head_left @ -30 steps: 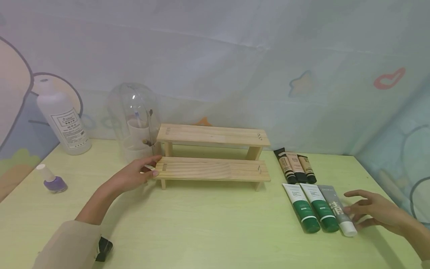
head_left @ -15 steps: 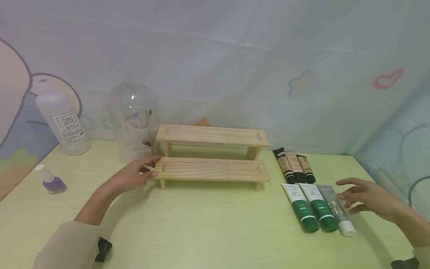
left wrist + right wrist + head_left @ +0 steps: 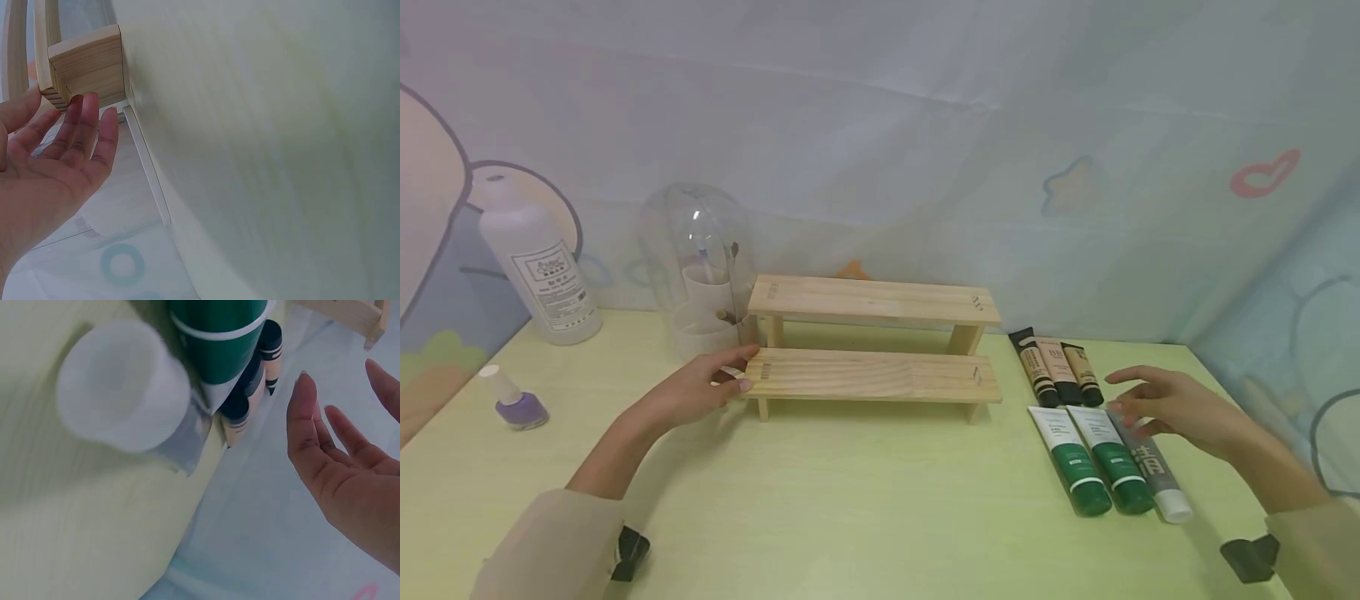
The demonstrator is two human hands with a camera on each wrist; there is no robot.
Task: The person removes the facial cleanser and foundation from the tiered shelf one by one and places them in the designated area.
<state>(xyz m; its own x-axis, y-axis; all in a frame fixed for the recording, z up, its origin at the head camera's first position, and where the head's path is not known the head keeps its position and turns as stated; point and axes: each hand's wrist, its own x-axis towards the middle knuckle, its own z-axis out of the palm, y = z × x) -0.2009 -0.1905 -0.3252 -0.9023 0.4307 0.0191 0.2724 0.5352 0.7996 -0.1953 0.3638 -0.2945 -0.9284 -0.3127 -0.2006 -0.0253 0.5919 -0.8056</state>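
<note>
My left hand (image 3: 696, 392) holds the left end of the lower board of a two-tier wooden shelf (image 3: 872, 375). In the left wrist view, the fingers (image 3: 87, 122) of that hand lie at the board's end. On the right, my right hand (image 3: 1187, 412) hovers over the upper end of a grey tube with a white cap (image 3: 1157, 475), fingers loosely bent and holding nothing. Left of that tube lie two white-and-green tubes (image 3: 1078, 467). Behind them are three small beige tubes with black caps (image 3: 1058, 367). The right wrist view shows the white cap (image 3: 119, 387) close up, apart from the fingers.
A clear dome (image 3: 696, 250) over white cups with thin sticks stands left of the shelf. Farther left are a large white bottle (image 3: 553, 275) and a purple nail polish bottle (image 3: 522, 408). A printed curtain (image 3: 880, 167) hangs behind the table.
My right hand has moved left and away from me, from the grey tube's right side to above its upper end. The left hand and shelf stay put.
</note>
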